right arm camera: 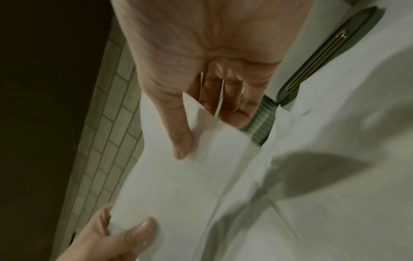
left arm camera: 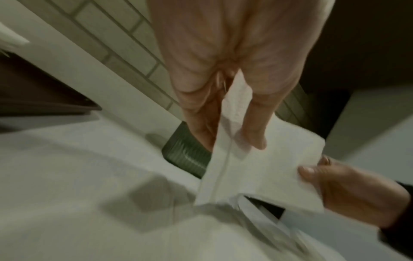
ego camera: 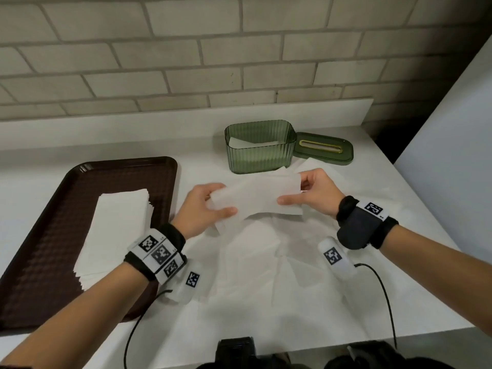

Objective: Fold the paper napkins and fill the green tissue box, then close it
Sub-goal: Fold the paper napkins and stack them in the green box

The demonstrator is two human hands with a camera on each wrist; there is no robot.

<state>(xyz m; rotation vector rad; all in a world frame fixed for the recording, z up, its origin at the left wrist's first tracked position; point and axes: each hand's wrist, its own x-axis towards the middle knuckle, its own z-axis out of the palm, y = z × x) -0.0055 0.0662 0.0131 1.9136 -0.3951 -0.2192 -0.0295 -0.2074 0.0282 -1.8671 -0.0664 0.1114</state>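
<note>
A folded white paper napkin [ego camera: 257, 195] hangs above the counter, stretched between both hands. My left hand [ego camera: 210, 205] pinches its left end [left arm camera: 232, 127] between thumb and fingers. My right hand [ego camera: 306, 193] pinches the right end [right arm camera: 196, 141], thumb on top. Just behind stands the ribbed green tissue box [ego camera: 259, 147], open, with white napkins inside. Its green lid [ego camera: 323, 149] with a gold-rimmed slot lies flat against the box's right side. The box also shows behind the napkin in the left wrist view [left arm camera: 183, 151].
A dark brown tray [ego camera: 48, 235] at the left carries a stack of flat napkins [ego camera: 117, 230]. Several unfolded napkins [ego camera: 266, 262] lie spread on the white counter [ego camera: 386, 187] under my hands. A brick wall [ego camera: 186, 62] backs the counter. Cables run off the front edge.
</note>
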